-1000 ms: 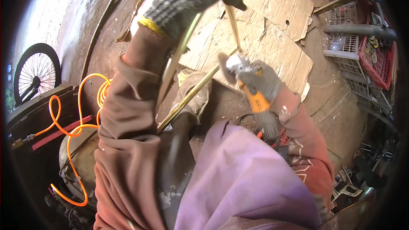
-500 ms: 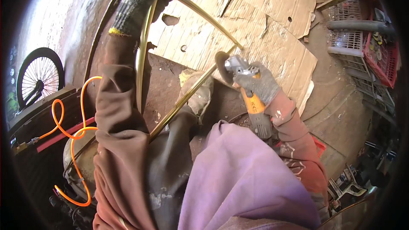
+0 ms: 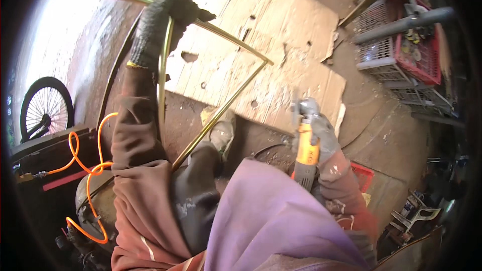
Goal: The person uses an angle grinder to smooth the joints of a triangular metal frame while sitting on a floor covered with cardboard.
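Note:
My left hand [image 3: 173, 10], in a dark knitted glove, is closed around a gold-coloured metal tube frame [image 3: 236, 46] at the upper left, with some fingertips sticking out past the tubes. Two of the tubes meet at a pointed corner above a cardboard sheet [image 3: 286, 30]; one slants down past my shoe [image 3: 222, 133] toward my leg. In my gloved right hand [image 3: 325, 138] is an angle grinder [image 3: 307, 150] with an orange-and-grey body. Its disc points away from me, apart from the tubes, over the cardboard's near edge. Whether the disc spins I cannot tell.
Plastic crates [image 3: 379, 37], one of them red [image 3: 416, 52], stand at the right with grey pipe across them. An orange air hose [image 3: 86, 168] coils at the left near a spoked wheel [image 3: 46, 105]. A red tray [image 3: 361, 175] lies beside my right forearm.
My right hand has drawn the grinder away from the tube corner, toward me and to the right. The view has tilted, showing more of the frame around my left hand, which keeps its hold.

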A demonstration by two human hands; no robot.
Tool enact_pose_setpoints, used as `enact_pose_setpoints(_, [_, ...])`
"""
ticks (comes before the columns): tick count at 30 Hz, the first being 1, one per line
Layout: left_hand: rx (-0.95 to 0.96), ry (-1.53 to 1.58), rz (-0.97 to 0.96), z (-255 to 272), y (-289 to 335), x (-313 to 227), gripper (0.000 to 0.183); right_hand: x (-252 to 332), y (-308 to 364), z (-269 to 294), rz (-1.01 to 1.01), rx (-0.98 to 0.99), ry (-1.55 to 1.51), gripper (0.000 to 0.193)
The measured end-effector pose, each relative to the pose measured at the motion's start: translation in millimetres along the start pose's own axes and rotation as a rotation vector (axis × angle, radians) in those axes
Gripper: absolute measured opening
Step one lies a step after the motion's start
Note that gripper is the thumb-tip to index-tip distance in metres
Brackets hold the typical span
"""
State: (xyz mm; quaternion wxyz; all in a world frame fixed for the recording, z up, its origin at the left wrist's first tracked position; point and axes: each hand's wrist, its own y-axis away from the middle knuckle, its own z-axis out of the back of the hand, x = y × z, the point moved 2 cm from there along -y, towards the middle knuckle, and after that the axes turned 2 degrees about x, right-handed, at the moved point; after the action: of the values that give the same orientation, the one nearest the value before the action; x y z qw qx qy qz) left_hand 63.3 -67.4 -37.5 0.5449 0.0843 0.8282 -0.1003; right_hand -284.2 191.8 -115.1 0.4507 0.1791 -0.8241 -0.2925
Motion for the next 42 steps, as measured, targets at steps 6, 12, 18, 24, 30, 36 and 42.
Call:
enact_pose_setpoints(6, [0.539,0.681,-0.265,-83.5,-41.9,-125.7,0.046,63.9,120.9,80.7,0.300,-0.182,-0.163,0.056])
enact_pose_setpoints(12, [0.471,0.182,0.018,-179.6,-48.7,-177.6,0.048,45.0,204.5,130.0,0.474,-0.254,-0.311,0.056])
enact_pose_setpoints(18, [0.417,0.161,-0.075,-240.1,-32.0,-138.7,0.049,25.1,243.6,145.7,0.531,-0.283,-0.336,0.056])
enact_pose_setpoints(24, [0.533,0.295,-0.033,-273.7,-20.0,-115.1,0.043,3.8,260.3,156.5,0.543,-0.339,-0.342,0.055])
enact_pose_setpoints(30, [0.557,0.415,0.020,-289.9,-25.8,-94.1,0.042,-5.1,258.9,161.3,0.531,-0.396,-0.331,0.055])
enact_pose_setpoints(36, [0.680,0.602,0.077,-298.2,-41.5,-76.5,0.036,1.8,251.4,159.4,0.528,-0.428,-0.286,0.055])
enact_pose_setpoints(42, [0.630,0.630,0.006,-301.4,-41.8,-81.3,0.034,6.4,243.4,158.2,0.520,-0.453,-0.249,0.055])
